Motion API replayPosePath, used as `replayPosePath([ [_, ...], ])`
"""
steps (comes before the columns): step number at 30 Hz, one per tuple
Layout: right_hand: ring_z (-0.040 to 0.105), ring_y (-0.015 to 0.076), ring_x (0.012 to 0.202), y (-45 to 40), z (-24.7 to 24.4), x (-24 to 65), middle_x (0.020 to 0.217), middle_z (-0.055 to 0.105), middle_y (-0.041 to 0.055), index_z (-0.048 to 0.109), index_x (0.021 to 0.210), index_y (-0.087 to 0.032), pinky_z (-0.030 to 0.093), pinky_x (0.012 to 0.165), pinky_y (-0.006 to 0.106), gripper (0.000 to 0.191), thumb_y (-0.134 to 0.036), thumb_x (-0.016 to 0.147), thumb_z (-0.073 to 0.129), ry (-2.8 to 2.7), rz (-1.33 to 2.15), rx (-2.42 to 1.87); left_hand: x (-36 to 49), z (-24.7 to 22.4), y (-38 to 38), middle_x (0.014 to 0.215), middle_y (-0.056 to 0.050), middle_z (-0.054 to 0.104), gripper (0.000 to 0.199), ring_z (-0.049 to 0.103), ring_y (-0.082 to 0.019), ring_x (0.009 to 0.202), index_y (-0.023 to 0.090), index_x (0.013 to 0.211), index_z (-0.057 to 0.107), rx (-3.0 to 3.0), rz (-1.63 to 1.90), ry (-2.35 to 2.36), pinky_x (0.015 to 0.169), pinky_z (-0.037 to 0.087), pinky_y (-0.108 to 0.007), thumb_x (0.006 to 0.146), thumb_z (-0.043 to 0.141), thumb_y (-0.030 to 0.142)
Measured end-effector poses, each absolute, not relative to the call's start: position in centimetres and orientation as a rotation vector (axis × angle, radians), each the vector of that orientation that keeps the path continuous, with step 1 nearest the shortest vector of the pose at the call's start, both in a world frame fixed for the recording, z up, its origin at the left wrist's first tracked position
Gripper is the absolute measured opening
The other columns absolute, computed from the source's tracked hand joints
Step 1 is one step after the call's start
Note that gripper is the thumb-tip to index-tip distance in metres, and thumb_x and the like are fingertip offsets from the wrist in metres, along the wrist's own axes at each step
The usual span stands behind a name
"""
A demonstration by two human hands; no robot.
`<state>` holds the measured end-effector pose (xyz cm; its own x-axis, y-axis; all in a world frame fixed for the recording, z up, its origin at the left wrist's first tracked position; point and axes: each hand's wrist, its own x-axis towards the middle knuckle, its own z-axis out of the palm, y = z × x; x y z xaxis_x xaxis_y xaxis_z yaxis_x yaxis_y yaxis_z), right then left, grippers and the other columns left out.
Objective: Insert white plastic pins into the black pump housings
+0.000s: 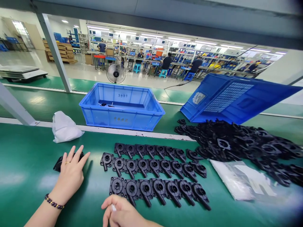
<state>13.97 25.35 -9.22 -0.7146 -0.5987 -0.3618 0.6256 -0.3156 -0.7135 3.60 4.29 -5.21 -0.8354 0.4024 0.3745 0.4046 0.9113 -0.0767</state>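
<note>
My left hand (71, 173) is spread flat, fingers apart, over a black plastic part (57, 164) that it partly hides. My right hand (124, 212) is curled at the near edge of the rows, pinching a small white piece (114, 207) between thumb and fingers. Beyond it, black plastic pump housings (146, 188) with round centres and short spouts lie in three rows on the green table. The front-left housing (116, 186) shows a differently filled centre from its neighbours.
A white crumpled bag (65, 127) lies at left. Behind the rows stands a blue crate (121, 118) with a few small items inside. At right, a tipped blue crate (217, 97) adjoins a heap of black parts (236, 140); a clear bag of white pieces (236, 183) lies nearer.
</note>
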Motion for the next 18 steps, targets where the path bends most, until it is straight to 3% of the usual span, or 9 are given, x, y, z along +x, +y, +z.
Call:
replayPosePath([
  [4, 0.032, 0.0022, 0.03, 25.5, -9.5, 14.2, 0.07, 0.062, -0.0013, 0.043, 0.101, -0.014, 0.021, 0.032, 0.017, 0.037, -0.037, 0.075, 0.057, 1.205, -2.051, -0.186, 4.6, -4.3, 6.1, 0.147, -0.004, 0.025, 0.055, 0.009, -0.03, 0.137, 0.024, 0.135, 0.037, -0.897, -0.048, -2.694, 0.109, 0.021, -0.056, 0.083, 0.037, 0.008],
  [8, 0.025, 0.0019, 0.027, 25.3, -9.1, 14.4, 0.065, 0.063, -0.0027, 0.045, 0.092, -0.017, 0.015, 0.029, 0.017, 0.032, -0.024, 0.066, 0.06, 1.162, -2.0, -0.038, 5.2, -4.5, 7.5, 0.149, -0.003, 0.019, 0.061, 0.011, -0.029, 0.137, 0.025, 0.142, 0.02, -1.322, -0.105, -2.822, 0.108, 0.026, -0.054, 0.087, 0.045, 0.03],
  [11, 0.021, 0.0007, 0.027, 25.1, -8.8, 14.6, 0.061, 0.062, 0.0002, 0.051, 0.073, -0.015, 0.01, 0.028, 0.018, 0.016, -0.023, 0.061, 0.057, 1.149, -1.956, 0.117, 5.3, -4.7, 7.5, 0.148, -0.007, 0.021, 0.063, 0.018, -0.029, 0.136, 0.023, 0.14, 0.026, -1.386, -0.19, -2.873, 0.108, 0.027, -0.053, 0.085, 0.051, 0.04],
  [13, 0.024, 0.0006, 0.029, 25.1, -8.9, 14.6, 0.06, 0.06, 0.0021, 0.053, 0.064, -0.013, 0.012, 0.029, 0.018, 0.016, -0.028, 0.063, 0.057, 1.189, -1.947, 0.131, 5.3, -4.7, 7.2, 0.146, -0.008, 0.026, 0.056, 0.024, -0.028, 0.134, 0.022, 0.135, 0.035, -1.371, -0.259, -2.852, 0.108, 0.027, -0.052, 0.084, 0.052, 0.038],
  [18, 0.027, 0.0014, 0.032, 25.3, -9.9, 14.8, 0.061, 0.056, -0.0028, 0.055, 0.098, -0.012, 0.019, 0.03, 0.016, 0.04, -0.045, 0.077, 0.057, 1.242, -2.035, -0.12, 5.5, -4.6, 7.1, 0.122, -0.01, 0.051, 0.03, 0.049, -0.022, 0.113, 0.019, 0.117, 0.052, -1.253, -0.493, -2.818, 0.096, 0.044, -0.039, 0.089, 0.04, 0.02],
])
